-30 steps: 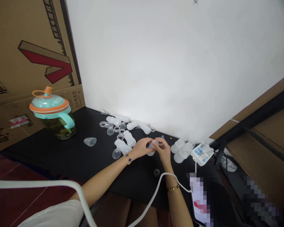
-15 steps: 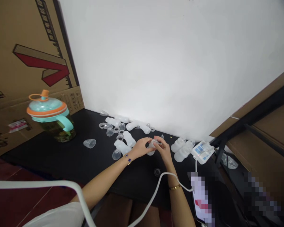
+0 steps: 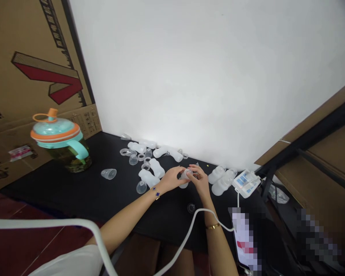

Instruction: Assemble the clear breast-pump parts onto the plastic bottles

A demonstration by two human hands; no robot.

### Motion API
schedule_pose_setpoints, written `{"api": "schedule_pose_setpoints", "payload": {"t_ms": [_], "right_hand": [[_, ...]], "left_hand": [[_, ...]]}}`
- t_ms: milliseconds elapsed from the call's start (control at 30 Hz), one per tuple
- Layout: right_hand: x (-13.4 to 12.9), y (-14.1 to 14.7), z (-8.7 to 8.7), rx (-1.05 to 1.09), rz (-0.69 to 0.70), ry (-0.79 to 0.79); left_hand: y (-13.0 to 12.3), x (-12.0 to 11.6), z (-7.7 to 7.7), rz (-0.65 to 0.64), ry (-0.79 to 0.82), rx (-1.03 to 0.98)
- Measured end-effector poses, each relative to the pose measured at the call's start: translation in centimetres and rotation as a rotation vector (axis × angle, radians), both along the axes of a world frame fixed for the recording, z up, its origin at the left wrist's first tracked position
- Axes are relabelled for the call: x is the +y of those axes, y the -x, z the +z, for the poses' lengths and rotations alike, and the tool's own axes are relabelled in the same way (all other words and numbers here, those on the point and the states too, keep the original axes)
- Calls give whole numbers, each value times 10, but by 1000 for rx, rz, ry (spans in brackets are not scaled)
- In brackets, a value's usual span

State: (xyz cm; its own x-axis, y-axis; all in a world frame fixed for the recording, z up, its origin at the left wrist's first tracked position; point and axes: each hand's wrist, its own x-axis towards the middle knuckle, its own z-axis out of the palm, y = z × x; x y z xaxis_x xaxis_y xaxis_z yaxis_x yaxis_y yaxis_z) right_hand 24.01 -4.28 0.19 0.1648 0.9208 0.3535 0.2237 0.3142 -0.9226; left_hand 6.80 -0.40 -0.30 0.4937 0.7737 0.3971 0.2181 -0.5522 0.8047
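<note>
Head view. At the left of the black table (image 3: pixel 97 203), a lidded jug (image 3: pixel 61 142) contained greenish-brown liquid, with solid matter near its base. Whether the two capped bottles (image 3: pixel 222 184), lying right of the hands, held anything could not be told. Loose white bottles (image 3: pixel 148 178) and clear domed caps (image 3: pixel 142 187) lay left of the hands. A translucent bottle (image 3: pixel 184 185) was above the table's middle, grasped by both hands: the left hand (image 3: pixel 172 180) curled about its side, the right hand (image 3: pixel 200 180) pinching near its top. Though partly covered, its long axis appeared roughly upright, top upward.
</note>
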Motion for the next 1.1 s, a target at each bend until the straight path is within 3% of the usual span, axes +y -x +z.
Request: {"api": "schedule_pose_setpoints", "payload": {"t_ms": [1100], "right_hand": [[1, 8, -7, -57, -144, -36]], "left_hand": [[-1, 0, -8, -18, 14, -24]]}}
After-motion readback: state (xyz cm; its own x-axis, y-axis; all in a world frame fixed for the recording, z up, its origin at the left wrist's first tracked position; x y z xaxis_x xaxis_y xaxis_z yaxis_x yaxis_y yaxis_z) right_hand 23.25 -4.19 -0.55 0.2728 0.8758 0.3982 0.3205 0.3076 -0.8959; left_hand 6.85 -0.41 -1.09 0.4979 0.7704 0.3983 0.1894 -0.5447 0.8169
